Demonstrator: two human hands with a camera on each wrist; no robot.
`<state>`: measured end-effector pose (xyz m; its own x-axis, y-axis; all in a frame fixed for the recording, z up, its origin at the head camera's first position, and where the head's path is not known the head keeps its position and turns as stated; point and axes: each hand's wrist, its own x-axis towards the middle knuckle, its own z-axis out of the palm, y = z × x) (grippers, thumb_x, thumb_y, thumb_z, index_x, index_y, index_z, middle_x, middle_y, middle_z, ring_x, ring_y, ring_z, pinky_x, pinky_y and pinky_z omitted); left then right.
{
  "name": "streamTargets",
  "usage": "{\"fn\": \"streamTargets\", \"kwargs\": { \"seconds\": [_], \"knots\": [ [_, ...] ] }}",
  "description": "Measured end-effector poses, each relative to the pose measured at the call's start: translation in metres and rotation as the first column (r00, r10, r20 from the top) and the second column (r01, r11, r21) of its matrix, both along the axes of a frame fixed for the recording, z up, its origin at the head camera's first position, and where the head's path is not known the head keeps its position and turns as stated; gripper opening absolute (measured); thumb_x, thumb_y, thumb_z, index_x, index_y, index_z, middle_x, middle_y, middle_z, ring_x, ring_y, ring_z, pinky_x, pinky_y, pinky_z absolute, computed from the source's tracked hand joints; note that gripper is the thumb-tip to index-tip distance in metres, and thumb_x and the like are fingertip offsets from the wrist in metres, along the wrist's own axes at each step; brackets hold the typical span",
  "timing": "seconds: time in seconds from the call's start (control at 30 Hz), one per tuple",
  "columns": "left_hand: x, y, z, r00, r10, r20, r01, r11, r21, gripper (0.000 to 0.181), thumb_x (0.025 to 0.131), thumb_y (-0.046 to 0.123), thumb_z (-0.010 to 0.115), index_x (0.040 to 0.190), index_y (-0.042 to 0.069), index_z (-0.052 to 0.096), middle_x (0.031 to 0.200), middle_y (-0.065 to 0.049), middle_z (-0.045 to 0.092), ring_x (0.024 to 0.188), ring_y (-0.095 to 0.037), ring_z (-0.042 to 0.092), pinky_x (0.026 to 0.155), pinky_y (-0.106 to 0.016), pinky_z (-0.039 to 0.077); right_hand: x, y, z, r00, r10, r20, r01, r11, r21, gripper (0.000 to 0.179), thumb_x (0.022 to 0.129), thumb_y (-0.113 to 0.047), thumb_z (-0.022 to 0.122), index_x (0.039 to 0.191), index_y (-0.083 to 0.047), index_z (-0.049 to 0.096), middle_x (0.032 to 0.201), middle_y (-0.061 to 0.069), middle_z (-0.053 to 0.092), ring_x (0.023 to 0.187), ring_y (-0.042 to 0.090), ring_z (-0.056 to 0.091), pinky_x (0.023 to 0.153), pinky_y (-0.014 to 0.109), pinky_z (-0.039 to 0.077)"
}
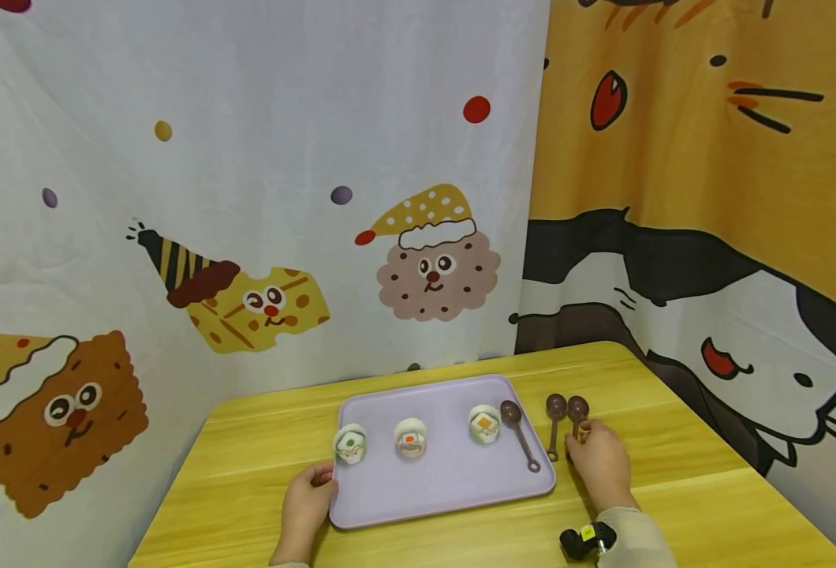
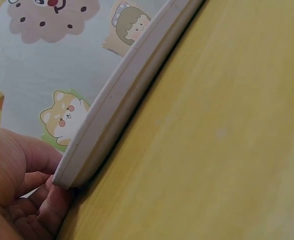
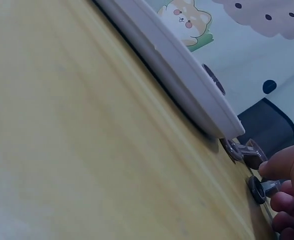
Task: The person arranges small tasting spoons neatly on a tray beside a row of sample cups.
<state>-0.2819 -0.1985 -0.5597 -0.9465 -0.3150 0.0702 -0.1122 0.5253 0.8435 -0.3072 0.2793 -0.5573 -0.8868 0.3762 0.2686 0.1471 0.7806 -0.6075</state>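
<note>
My left hand [image 1: 307,498] grips the front left corner of a lilac tray [image 1: 432,491], thumb above the rim and fingers below in the left wrist view. To the right of the tray, my right hand [image 1: 602,461] pinches the handle of a brown round-bowled scoop [image 1: 578,407]. A second brown scoop [image 1: 556,407] lies just left of it, its ring end close to the tray's rim. On the tray's right side rests a third brown scoop [image 1: 512,412]. Three small rounded pieces with printed pictures stand on the tray: a left one [image 1: 350,444], a middle one [image 1: 411,439] and a right one [image 1: 485,424].
The yellow wood-grain table [image 1: 262,442] reaches back to a white curtain [image 1: 283,158] printed with cartoon food. An orange cat-print curtain [image 1: 673,173] hangs along the right side. A small black device [image 1: 588,541] sits at my right wrist.
</note>
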Motion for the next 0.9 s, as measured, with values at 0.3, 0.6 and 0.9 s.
{"fn": "streamTargets", "kwargs": {
  "seconds": [0.3, 0.6, 0.9],
  "knots": [
    [0.0004, 0.0007, 0.0018, 1.000, 0.001, -0.004, -0.001, 1.000, 0.005, 0.029, 0.082, 0.004, 0.070, 0.109, -0.005, 0.072, 0.093, -0.009, 0.071, 0.089, -0.024, 0.065, 0.076, -0.035, 0.051, -0.0013, 0.0003, -0.0024, 0.999, -0.010, 0.045, 0.010, 1.000, 0.012, 0.034, 0.088, -0.018, 0.067, 0.108, 0.009, 0.065, 0.091, 0.024, 0.070, 0.080, 0.039, 0.066, 0.072, 0.057, 0.050],
    [0.0000, 0.0004, 0.0006, 1.000, 0.004, 0.005, -0.004, 1.000, 0.009, 0.029, 0.082, 0.005, 0.069, 0.110, -0.005, 0.072, 0.094, -0.008, 0.071, 0.089, -0.024, 0.065, 0.079, -0.037, 0.051, -0.0015, 0.0028, -0.0039, 0.997, -0.028, 0.071, 0.027, 1.000, 0.016, 0.026, 0.087, -0.016, 0.064, 0.099, 0.008, 0.066, 0.084, 0.021, 0.069, 0.073, 0.035, 0.064, 0.068, 0.055, 0.050],
    [-0.0006, -0.0003, -0.0016, 1.000, -0.004, 0.006, 0.004, 1.000, 0.006, 0.030, 0.082, 0.006, 0.069, 0.110, -0.004, 0.072, 0.094, -0.008, 0.071, 0.089, -0.023, 0.065, 0.079, -0.037, 0.050, 0.0012, 0.0024, 0.0021, 0.997, -0.032, 0.067, 0.031, 0.999, 0.021, 0.026, 0.086, -0.014, 0.063, 0.097, 0.009, 0.068, 0.083, 0.022, 0.069, 0.072, 0.036, 0.064, 0.069, 0.055, 0.050]
  ]
}}
